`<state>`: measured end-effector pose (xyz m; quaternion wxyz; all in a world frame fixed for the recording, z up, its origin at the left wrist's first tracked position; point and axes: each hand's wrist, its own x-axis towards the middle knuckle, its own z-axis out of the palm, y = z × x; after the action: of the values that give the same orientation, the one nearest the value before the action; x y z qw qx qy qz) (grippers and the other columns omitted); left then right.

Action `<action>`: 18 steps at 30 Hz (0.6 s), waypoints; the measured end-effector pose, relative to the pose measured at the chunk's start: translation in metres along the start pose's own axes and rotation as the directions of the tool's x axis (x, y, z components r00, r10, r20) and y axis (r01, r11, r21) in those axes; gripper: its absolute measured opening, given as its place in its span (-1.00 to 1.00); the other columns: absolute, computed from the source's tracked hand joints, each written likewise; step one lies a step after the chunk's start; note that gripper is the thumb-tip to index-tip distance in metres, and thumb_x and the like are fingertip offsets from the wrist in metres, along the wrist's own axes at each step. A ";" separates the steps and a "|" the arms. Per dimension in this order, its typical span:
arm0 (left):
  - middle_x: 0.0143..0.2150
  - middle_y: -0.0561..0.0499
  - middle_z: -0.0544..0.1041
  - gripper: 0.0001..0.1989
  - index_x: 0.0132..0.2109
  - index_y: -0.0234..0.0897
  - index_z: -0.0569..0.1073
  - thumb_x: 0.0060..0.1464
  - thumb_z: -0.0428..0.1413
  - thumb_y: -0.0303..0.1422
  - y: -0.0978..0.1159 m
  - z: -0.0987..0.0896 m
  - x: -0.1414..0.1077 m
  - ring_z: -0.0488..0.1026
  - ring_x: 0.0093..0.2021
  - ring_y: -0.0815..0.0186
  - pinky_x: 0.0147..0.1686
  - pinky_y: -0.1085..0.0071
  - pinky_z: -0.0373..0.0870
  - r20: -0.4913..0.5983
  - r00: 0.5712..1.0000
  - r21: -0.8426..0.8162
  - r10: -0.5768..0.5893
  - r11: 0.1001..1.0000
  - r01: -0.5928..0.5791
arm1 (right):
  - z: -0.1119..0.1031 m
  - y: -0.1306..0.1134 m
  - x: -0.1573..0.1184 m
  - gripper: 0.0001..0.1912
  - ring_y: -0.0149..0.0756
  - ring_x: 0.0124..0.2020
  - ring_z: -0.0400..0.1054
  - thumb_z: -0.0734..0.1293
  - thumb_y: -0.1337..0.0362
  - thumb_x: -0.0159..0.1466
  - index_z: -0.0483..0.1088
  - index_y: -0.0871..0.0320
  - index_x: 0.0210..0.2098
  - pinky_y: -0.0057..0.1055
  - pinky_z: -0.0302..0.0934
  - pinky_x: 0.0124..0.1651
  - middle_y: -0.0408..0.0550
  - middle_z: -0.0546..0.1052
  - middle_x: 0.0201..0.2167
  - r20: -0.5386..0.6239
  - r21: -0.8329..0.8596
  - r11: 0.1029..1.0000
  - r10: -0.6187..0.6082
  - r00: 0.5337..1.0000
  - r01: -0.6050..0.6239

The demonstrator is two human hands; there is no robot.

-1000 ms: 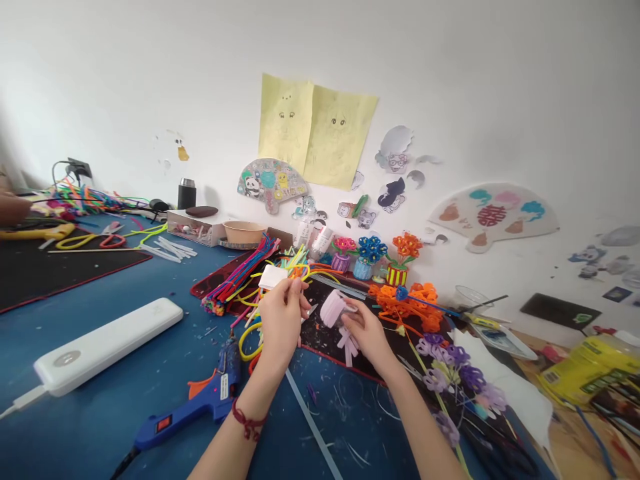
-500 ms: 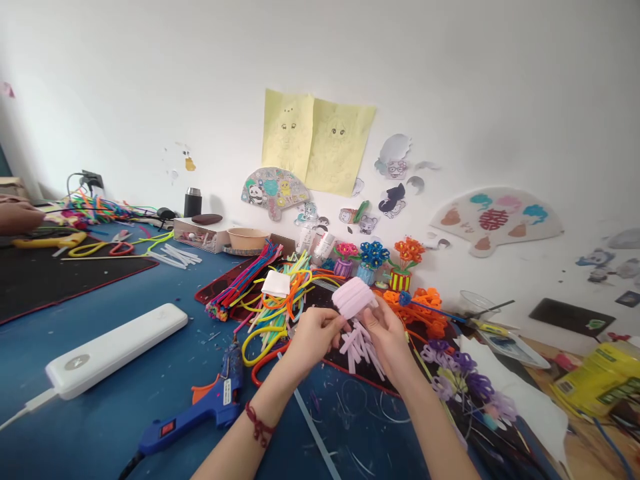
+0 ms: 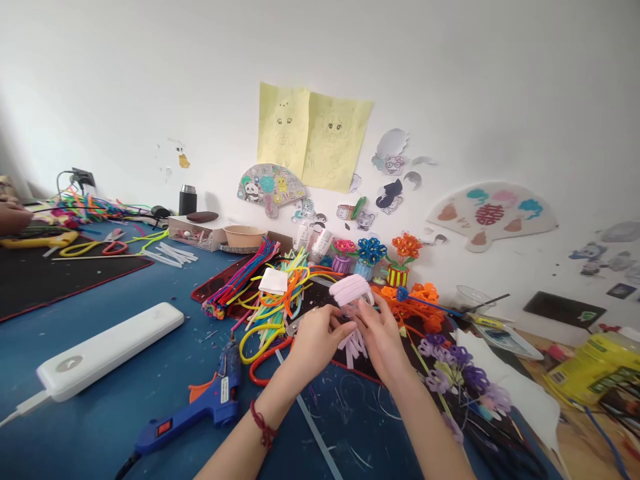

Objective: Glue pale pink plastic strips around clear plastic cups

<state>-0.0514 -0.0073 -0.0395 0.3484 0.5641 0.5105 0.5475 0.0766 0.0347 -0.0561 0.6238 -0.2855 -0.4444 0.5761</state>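
A small roll wrapped in pale pink fuzzy stems [image 3: 350,288] is held up between my two hands, over the dark mat. My left hand [image 3: 320,333] has its fingers bent and pressed at the roll's lower left side. My right hand [image 3: 377,330] grips the roll from the right and below, thumb towards its near side. Beneath the roll, cut pale pink pieces [image 3: 353,348] lie on the mat, partly hidden by my right hand. Scissors with yellow and red handles [image 3: 260,339] lie left of my left hand.
A blue glue gun [image 3: 200,407] and a white power strip [image 3: 115,350] lie at left. Coloured stems [image 3: 277,293] spread behind my left hand. Small flower pots [image 3: 397,275] stand by the wall; orange [image 3: 425,303] and purple flowers [image 3: 463,367] lie at right. Another person's hand [image 3: 13,217] shows far left.
The pink roll has tipped, and its underside now shows between my hands. My left thumb has moved right towards my right hand. The view has shifted slightly.
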 end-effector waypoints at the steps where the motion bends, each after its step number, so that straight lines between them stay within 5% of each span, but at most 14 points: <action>1: -0.55 0.06 0.49 -0.83 -0.40 -0.26 0.53 -0.12 0.28 -0.26 0.000 0.003 0.000 0.35 -0.51 0.30 -0.48 0.42 0.12 0.005 1.000 -0.007 -0.008 1.000 0.008 | 0.002 0.000 -0.002 -0.46 -0.17 -0.12 0.54 0.53 0.03 0.07 0.36 0.05 -0.04 -0.12 0.30 0.14 -0.05 0.59 -0.15 0.004 0.000 1.000 -0.001 1.000 0.001; 5: -0.61 0.04 0.45 -0.73 -0.54 -0.29 0.46 -0.03 0.21 -0.20 0.003 0.008 -0.002 0.28 -0.62 0.38 -0.56 0.45 0.10 0.071 0.995 -0.126 -0.065 0.989 0.074 | 0.005 0.001 -0.003 -0.43 -0.15 -0.10 0.53 0.53 0.00 0.07 0.31 0.04 -0.03 -0.12 0.33 0.11 -0.04 0.59 -0.15 -0.003 -0.020 1.000 -0.023 1.000 0.023; 11: -0.59 0.10 0.38 -0.63 -0.45 -0.36 0.47 -0.10 0.29 -0.09 0.015 -0.004 -0.004 0.19 -0.65 0.52 -0.63 0.55 0.07 0.186 0.981 -0.468 -0.059 0.873 0.142 | -0.006 0.008 0.004 -0.40 -0.14 -0.08 0.51 0.48 -0.03 0.10 0.24 0.06 0.00 -0.09 0.32 0.10 0.00 0.56 -0.12 -0.031 -0.167 0.982 -0.088 0.996 0.082; 18: -0.64 0.27 0.18 -0.62 -0.36 -0.24 0.33 -0.01 0.26 -0.06 0.020 -0.029 0.002 0.04 -0.68 0.57 -0.65 0.60 -0.01 -0.148 0.989 -0.766 0.004 0.632 -0.117 | -0.006 0.029 0.008 -0.44 -0.12 -0.05 0.47 0.50 0.11 0.04 0.28 0.06 -0.03 -0.10 0.26 0.13 0.01 0.52 -0.08 0.101 -0.496 0.849 -0.153 0.983 0.183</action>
<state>-0.0762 -0.0152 -0.0153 0.5030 0.3403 0.2298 0.7605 0.0676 0.0481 -0.0822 0.5627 -0.3812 -0.6203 0.3916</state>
